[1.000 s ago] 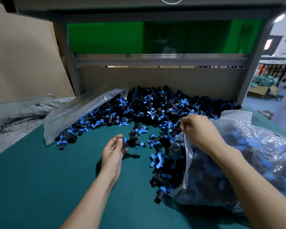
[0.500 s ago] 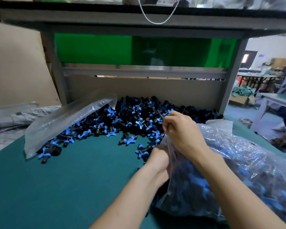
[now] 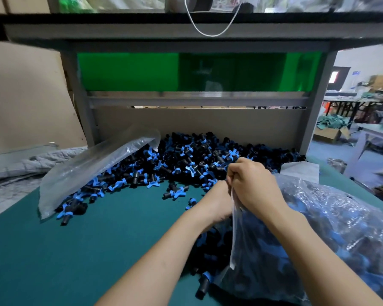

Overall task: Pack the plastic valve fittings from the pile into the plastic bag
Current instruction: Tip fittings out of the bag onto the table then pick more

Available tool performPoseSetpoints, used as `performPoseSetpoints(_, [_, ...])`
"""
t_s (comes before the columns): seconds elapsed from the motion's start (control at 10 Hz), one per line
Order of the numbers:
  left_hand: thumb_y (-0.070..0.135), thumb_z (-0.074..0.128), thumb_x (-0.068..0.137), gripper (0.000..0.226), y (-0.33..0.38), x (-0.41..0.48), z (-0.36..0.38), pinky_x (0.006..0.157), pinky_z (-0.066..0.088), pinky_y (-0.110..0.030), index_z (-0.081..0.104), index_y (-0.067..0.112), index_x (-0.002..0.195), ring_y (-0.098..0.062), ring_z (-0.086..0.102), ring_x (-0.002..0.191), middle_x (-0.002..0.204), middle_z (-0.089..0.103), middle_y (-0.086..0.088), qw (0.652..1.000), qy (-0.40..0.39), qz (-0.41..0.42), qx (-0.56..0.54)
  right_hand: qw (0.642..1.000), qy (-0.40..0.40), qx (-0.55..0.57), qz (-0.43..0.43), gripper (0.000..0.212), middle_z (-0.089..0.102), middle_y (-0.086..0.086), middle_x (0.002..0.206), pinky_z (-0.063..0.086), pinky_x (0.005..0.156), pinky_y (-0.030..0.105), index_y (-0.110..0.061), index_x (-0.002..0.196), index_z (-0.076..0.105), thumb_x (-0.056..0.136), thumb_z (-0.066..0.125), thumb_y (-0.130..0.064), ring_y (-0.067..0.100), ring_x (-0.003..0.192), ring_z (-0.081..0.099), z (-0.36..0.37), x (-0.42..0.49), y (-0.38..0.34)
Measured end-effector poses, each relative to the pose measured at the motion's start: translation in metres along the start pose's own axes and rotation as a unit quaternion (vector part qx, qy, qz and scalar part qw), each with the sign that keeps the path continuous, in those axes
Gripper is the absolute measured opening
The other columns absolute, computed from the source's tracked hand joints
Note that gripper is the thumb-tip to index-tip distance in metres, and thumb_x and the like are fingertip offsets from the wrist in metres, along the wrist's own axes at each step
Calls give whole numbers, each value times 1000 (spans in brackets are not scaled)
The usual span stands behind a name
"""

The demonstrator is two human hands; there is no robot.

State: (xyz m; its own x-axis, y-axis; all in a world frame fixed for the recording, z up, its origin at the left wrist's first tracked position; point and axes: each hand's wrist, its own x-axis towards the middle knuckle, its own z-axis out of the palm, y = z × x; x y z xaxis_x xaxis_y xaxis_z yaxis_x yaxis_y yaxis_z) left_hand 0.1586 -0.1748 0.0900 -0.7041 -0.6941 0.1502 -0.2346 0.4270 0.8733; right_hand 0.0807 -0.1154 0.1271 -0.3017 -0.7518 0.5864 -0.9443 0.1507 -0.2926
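A big pile of black valve fittings with blue handles [image 3: 199, 155] lies at the back of the green table top [image 3: 97, 239]. On the right sits a clear plastic bag [image 3: 332, 228] bulging with fittings. My right hand [image 3: 252, 186] grips the bag's mouth edge and holds it up. My left hand [image 3: 217, 202] reaches into the bag's opening; its fingers are hidden behind the plastic and the right hand. A few loose fittings [image 3: 205, 283] lie at the bag's mouth.
A second clear bag [image 3: 93, 166] lies slanted over the pile's left side. Grey padded cloth [image 3: 20, 166] sits at far left. A metal bench frame [image 3: 84, 111] and board wall close the back. Another table [image 3: 372, 133] stands at right.
My left hand, which held a fitting on the table a second ago, has moved right into the bag's mouth. The view has tilted up slightly; the right hand keeps hold of the bag.
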Motion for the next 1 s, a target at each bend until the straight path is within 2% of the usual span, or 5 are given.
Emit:
performPoseSetpoints(0.2, [16,55,95,31,-23,1,-48,54,40,-28,69,32,73,-15,48,59,66,67,7,998,-9,11,60,996,-58,-64,-8,28,52,-7,79,27,49,24,-26,62,49,78,45,-3,17,74,50,9,2,8])
performPoseSetpoints(0.4, [26,44,102,23,-110,18,-105,63,39,-28,60,20,86,-18,52,66,78,57,-1,960,150,-152,181,986,-128,-104,1,24,63,2,79,33,51,28,-15,74,62,76,42,-3,24,68,56,22,1,14])
performPoseSetpoints(0.7, [39,28,106,46,-164,46,-91,108,36,-46,44,20,145,-34,35,135,148,39,-14,913,128,-247,299,985,-128,-119,-5,17,59,-1,78,27,47,28,-13,77,62,81,47,-9,21,68,47,27,-5,25])
performPoseSetpoints(0.9, [31,35,105,31,-170,41,-83,91,47,-40,60,19,120,-27,51,112,122,56,-7,910,206,-233,273,986,-127,-107,-11,18,53,-6,76,26,46,28,-17,73,60,81,46,-10,21,75,55,25,-3,28])
performPoseSetpoints(1.0, [33,41,104,21,-170,9,-71,70,48,-30,57,22,113,-10,59,87,106,65,3,933,291,-184,99,986,-114,-118,-18,24,43,-7,70,22,45,27,-21,63,48,85,47,-12,18,71,49,26,-5,29])
